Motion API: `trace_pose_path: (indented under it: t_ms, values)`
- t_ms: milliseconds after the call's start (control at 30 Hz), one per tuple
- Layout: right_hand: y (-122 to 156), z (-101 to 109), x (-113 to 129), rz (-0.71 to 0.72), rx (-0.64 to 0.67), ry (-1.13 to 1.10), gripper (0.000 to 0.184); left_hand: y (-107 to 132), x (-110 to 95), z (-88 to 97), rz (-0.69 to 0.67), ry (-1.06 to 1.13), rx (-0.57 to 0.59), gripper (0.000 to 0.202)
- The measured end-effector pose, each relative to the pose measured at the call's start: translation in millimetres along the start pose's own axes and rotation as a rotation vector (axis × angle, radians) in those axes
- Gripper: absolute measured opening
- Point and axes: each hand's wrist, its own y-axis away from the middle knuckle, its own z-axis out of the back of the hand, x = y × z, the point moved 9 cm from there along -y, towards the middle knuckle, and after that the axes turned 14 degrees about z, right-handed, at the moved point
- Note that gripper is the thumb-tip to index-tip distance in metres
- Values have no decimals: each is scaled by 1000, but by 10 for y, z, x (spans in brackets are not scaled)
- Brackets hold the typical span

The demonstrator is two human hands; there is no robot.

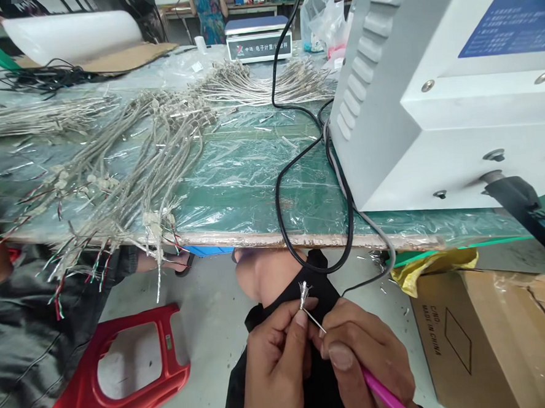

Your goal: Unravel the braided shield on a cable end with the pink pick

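Low in the head view, my left hand [276, 370] pinches a short wire end with frayed silver braid [306, 294] between thumb and fingers. My right hand [360, 365] grips a pink-handled pick [386, 394]. Its thin steel needle [315, 321] reaches up into the frayed braid. Both hands sit over my dark-clothed lap [320, 373], below the table edge. My fingers hide the lower part of the wire.
A plastic-covered green table [239, 187] holds several bundles of braided cables [136, 169]. A white machine [414, 97] with a black cord [313, 189] stands at right. An electronic scale [259, 40] is at the back. A co-worker's dark sleeve [25, 324], a red stool [126, 373] and a cardboard box [488, 344] are below.
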Motion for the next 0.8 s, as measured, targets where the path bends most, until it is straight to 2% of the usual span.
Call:
trace_pose_path:
  t_ms: [333, 467, 633, 700, 800]
  values:
    - [27, -3, -13, -1, -7, 3, 17, 5, 7, -2, -11, -44, -7, 41]
    - [90, 5, -32, -18, -25, 32, 17, 12, -38, -12, -69, -86, -24, 32]
    - [105, -18, -162, -110, -54, 18, 21, 60, -152, -68, -204, -160, -14, 26]
    - [82, -28, -223, -149, -48, 29, 21, 65, -143, -62, -212, -187, -22, 26]
    - [73, 93, -282, -205, -135, 144, 21, 53, -100, -42, -190, -220, -36, 26]
